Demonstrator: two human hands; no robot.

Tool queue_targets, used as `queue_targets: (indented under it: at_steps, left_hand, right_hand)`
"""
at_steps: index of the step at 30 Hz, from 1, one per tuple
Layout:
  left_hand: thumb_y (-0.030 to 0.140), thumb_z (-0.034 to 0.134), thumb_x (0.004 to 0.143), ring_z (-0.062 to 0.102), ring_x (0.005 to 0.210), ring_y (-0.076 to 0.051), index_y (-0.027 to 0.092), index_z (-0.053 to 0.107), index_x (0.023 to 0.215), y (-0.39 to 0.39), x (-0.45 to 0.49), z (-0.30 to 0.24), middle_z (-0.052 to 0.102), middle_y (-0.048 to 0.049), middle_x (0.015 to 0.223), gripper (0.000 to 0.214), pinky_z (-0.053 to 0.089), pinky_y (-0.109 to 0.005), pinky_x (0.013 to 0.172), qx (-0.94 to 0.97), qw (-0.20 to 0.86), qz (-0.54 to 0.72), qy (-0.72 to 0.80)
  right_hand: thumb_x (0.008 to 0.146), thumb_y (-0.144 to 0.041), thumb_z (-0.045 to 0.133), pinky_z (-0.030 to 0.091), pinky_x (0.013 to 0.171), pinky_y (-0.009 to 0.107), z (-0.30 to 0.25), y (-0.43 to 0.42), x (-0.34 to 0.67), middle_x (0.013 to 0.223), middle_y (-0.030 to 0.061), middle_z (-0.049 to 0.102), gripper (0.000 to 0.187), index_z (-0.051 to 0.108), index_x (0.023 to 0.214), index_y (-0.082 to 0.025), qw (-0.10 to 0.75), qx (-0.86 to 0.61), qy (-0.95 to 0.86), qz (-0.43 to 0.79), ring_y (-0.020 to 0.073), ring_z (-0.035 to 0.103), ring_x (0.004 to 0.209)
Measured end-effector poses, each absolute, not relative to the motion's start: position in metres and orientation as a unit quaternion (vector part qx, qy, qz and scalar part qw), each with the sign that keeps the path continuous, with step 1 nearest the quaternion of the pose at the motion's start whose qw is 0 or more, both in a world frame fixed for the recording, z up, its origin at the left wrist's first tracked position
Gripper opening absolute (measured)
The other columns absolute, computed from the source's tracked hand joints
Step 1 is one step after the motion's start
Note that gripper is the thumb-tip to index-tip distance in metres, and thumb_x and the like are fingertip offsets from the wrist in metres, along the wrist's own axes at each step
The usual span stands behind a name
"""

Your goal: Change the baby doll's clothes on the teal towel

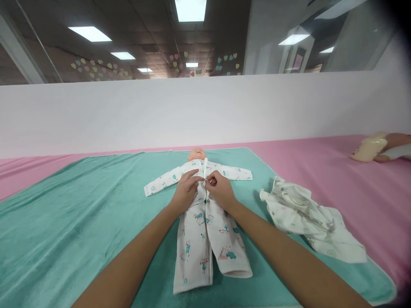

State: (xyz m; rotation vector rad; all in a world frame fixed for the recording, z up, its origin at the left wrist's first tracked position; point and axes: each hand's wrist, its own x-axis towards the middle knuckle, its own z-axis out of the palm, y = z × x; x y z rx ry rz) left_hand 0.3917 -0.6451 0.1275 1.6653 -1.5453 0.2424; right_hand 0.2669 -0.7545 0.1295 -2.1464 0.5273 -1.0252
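Note:
A baby doll [197,154] lies on its back, dressed in a white printed baby top [167,179] and matching pants [194,248]. Its sleeves are stretched out to both sides. Over the doll's middle, my left hand [186,190] pinches the front edge of the top between thumb and fingers. My right hand [221,189] meets it from the other side, thumb and forefinger closed on the same front opening. The fingertips nearly touch; any fastener between them is too small to make out.
Beneath the doll a teal blanket [80,214] covers a pink surface [337,179]. A crumpled white printed cloth [308,214] lies to the right. Far right, a pale yellow rounded thing [369,147] sits beside what looks like another person's hand. A white wall [160,115] stands behind.

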Motion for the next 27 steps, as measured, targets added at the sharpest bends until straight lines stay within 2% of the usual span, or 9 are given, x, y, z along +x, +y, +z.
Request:
queue_targets:
  at_steps: [4, 9, 15, 17, 27]
  left_hand:
    - [0.027, 0.042, 0.091, 0.040, 0.125, -0.018, 0.023, 0.058, 0.101, -0.6452, 0.3891, 0.1295, 0.050, -0.0046, 0.131, 0.019, 0.031, -0.039, 0.107, 0.671, 0.409, 0.097, -0.610]
    - [0.038, 0.054, 0.085, 0.041, 0.124, -0.021, 0.022, 0.055, 0.093, -0.6447, 0.3853, 0.1322, 0.050, -0.0059, 0.131, 0.018, 0.033, -0.041, 0.104, 0.693, 0.395, 0.107, -0.593]
    - [0.023, 0.055, 0.082, 0.042, 0.122, -0.020, 0.022, 0.056, 0.084, -0.6463, 0.3846, 0.1307, 0.051, -0.0039, 0.129, 0.002, 0.033, -0.040, 0.103, 0.700, 0.396, 0.124, -0.581]
    - [0.020, 0.053, 0.083, 0.042, 0.122, -0.020, 0.022, 0.057, 0.082, -0.6464, 0.3852, 0.1298, 0.051, -0.0034, 0.129, 0.004, 0.033, -0.040, 0.104, 0.697, 0.402, 0.117, -0.582]
    - [0.022, 0.049, 0.083, 0.042, 0.122, -0.021, 0.020, 0.056, 0.077, -0.6440, 0.3847, 0.1337, 0.051, -0.0058, 0.127, 0.010, 0.032, -0.042, 0.105, 0.695, 0.459, 0.062, -0.550]
  right_hand:
    - [0.076, -0.028, 0.052, 0.031, 0.054, 0.022, 0.1289, -0.7552, 0.2672, 0.054, -0.0079, 0.046, 0.006, 0.050, 0.081, -0.023, 0.363, -0.819, 0.203, -0.395, 0.0103, 0.044, 0.051]
    - [0.077, -0.026, 0.050, 0.032, 0.055, 0.022, 0.1290, -0.7560, 0.2673, 0.059, -0.0067, 0.049, 0.009, 0.053, 0.084, -0.023, 0.365, -0.822, 0.201, -0.389, 0.0106, 0.046, 0.055]
    - [0.077, -0.027, 0.050, 0.032, 0.056, 0.023, 0.1298, -0.7560, 0.2673, 0.052, -0.0082, 0.044, 0.009, 0.054, 0.084, -0.023, 0.359, -0.827, 0.204, -0.382, 0.0106, 0.044, 0.051]
    - [0.077, -0.027, 0.050, 0.032, 0.056, 0.023, 0.1294, -0.7560, 0.2672, 0.051, -0.0084, 0.044, 0.010, 0.054, 0.085, -0.023, 0.360, -0.827, 0.202, -0.383, 0.0105, 0.044, 0.051]
    - [0.075, -0.024, 0.047, 0.036, 0.060, 0.024, 0.1356, -0.7598, 0.2645, 0.062, -0.0058, 0.052, 0.015, 0.056, 0.087, -0.023, 0.361, -0.817, 0.200, -0.402, 0.0111, 0.047, 0.056]
